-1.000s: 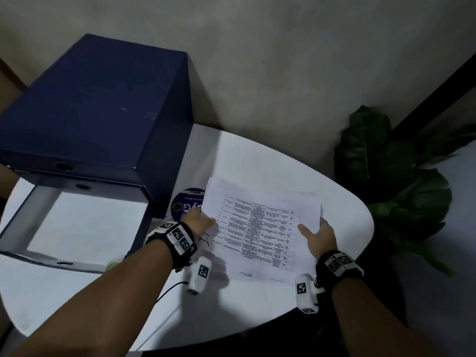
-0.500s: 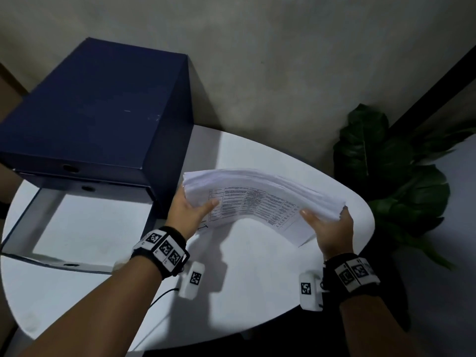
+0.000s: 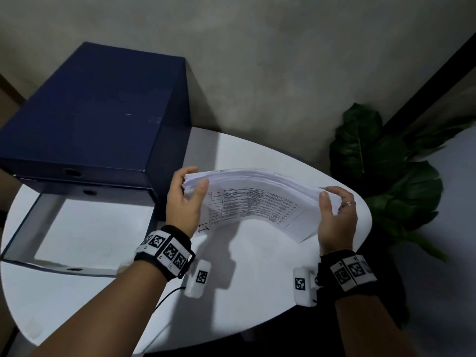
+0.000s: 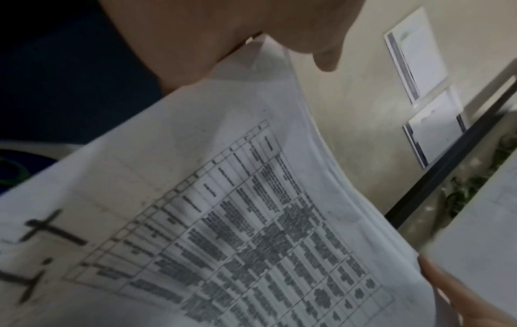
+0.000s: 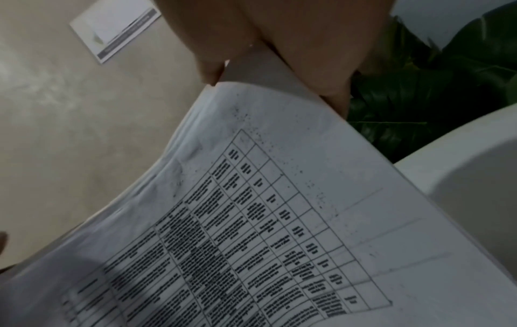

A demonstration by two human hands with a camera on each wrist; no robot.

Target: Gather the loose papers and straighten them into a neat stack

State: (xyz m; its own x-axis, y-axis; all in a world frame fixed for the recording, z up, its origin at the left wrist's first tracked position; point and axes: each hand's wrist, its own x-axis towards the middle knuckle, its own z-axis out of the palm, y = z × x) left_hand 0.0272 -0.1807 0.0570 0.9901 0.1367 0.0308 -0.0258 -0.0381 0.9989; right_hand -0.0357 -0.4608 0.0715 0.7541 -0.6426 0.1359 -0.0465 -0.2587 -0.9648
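A thick stack of white papers point(image 3: 257, 197) with a printed table on the near sheet is held up above the white round table point(image 3: 244, 279), bowed upward in the middle. My left hand point(image 3: 184, 199) grips its left end, thumb on the printed face and fingers behind. My right hand point(image 3: 336, 215) grips the right end the same way. The wrist views show the printed sheet point(image 4: 223, 232) point(image 5: 251, 232) close up, with the left thumb point(image 4: 321, 53) and right thumb point(image 5: 212, 66) at the paper's edge. The sheet edges look uneven at the left end.
A dark blue file box point(image 3: 90, 119) with its open drawer point(image 3: 77, 228) stands on the table's left side, close to my left hand. A leafy green plant point(image 3: 386, 181) stands beyond the table's right edge. Framed notices point(image 4: 414, 55) hang on the beige wall.
The papers lay flat on the table a second ago under both hands. Both hands have since lifted the stack off the table and tilted it up on edge, bowed.
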